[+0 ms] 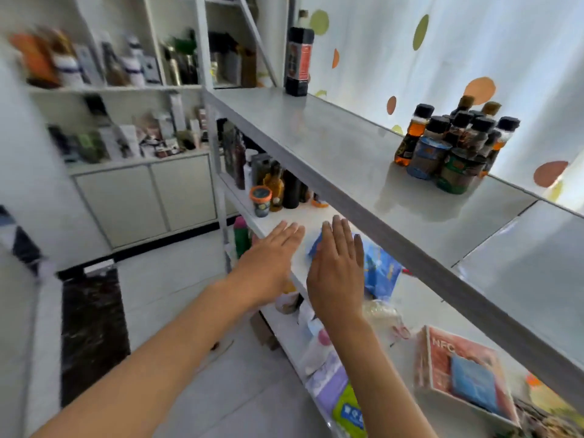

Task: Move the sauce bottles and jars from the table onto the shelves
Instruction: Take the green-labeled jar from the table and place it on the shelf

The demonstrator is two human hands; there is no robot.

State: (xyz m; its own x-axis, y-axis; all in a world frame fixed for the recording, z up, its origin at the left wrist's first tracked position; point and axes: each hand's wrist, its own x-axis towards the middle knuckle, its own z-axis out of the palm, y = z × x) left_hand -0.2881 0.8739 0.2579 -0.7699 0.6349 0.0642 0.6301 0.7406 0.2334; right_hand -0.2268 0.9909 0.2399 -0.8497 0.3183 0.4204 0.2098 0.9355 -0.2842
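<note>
A cluster of several dark-capped sauce bottles and jars (452, 147) stands on the upper grey shelf (331, 143) at the right. One tall dark bottle (298, 61) stands alone at the shelf's far end. More bottles and an orange-lidded jar (261, 200) sit at the far end of the white shelf (303, 216) below. My left hand (268, 263) and my right hand (336, 270) are both flat with fingers extended, empty, held in front of the lower shelf's edge. My right hand partly covers a blue packet (379, 270).
A red-and-blue box (464, 371), plastic bags and packets lie on the lower shelf near me. A white cabinet (142, 197) with blurred goods stands at the back left. A dark mat (91, 330) lies on the pale floor. A dotted curtain (474, 52) hangs behind the shelves.
</note>
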